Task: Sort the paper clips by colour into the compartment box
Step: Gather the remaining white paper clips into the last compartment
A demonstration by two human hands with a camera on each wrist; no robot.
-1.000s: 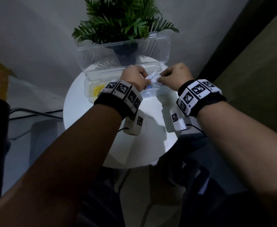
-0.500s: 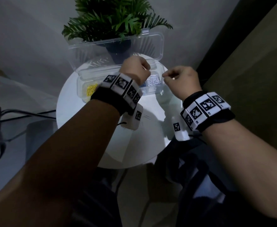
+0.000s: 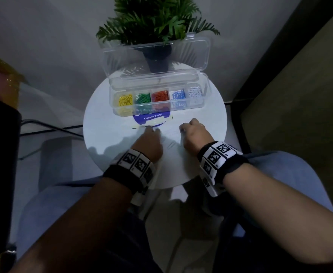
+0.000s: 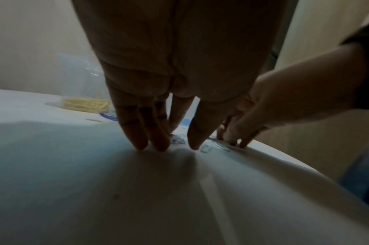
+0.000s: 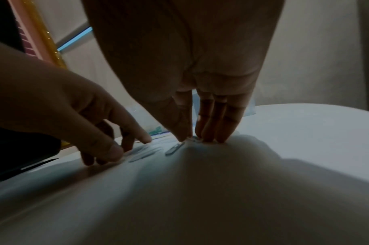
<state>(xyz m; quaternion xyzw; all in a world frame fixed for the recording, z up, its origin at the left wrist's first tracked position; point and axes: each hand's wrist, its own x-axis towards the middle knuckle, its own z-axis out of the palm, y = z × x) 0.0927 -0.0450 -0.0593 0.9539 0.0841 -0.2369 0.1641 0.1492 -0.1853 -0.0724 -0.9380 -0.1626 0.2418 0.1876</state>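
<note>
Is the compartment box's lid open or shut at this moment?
Open. The compartment box has its clear lid standing up behind it, leaving the sorted clips uncovered.

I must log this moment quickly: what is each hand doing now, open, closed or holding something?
Left hand: open, straight fingertips on the table.
Right hand: open, fingertips down at a clip, holding nothing.

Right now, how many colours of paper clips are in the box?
5, left to right in the box: yellow clips, green clips, red clips, blue clips, white clips.
</note>
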